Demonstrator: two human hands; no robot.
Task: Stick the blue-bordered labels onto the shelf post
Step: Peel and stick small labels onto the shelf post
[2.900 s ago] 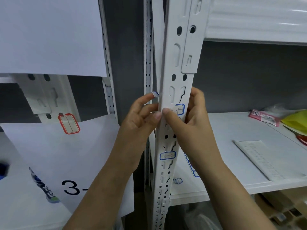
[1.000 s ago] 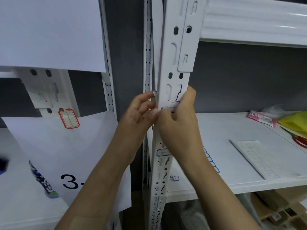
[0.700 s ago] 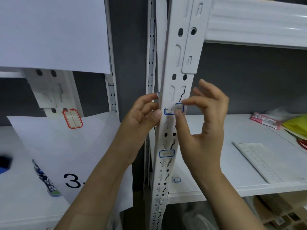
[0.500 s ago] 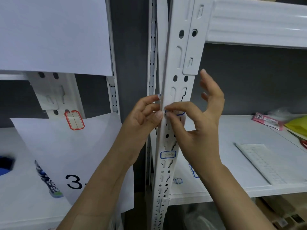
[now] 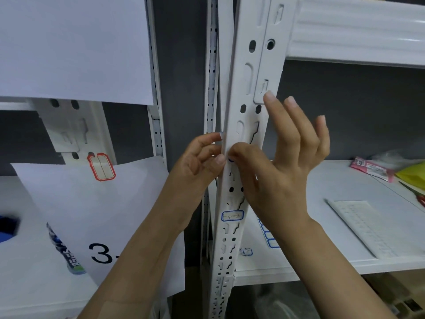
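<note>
A white perforated shelf post runs down the middle of the view. One blue-bordered label is stuck flat on its front. Higher up, my right hand presses its thumb on a second blue-bordered label, of which only a blue corner shows; the other fingers are spread upward. My left hand curls around the post's left edge at the same height, with another small label stuck on its raised fingertip. A sheet of spare blue-bordered labels lies on the shelf behind my right wrist.
A white shelf board at right carries a peeled backing sheet, a crumpled label, a pink packet and a yellow bag. Left of the post hang white papers, one marked "3-", and a red-bordered label.
My right hand's fingers have lifted and spread while its thumb slid left over the upper label, covering most of it. My left hand has stayed on the post's edge.
</note>
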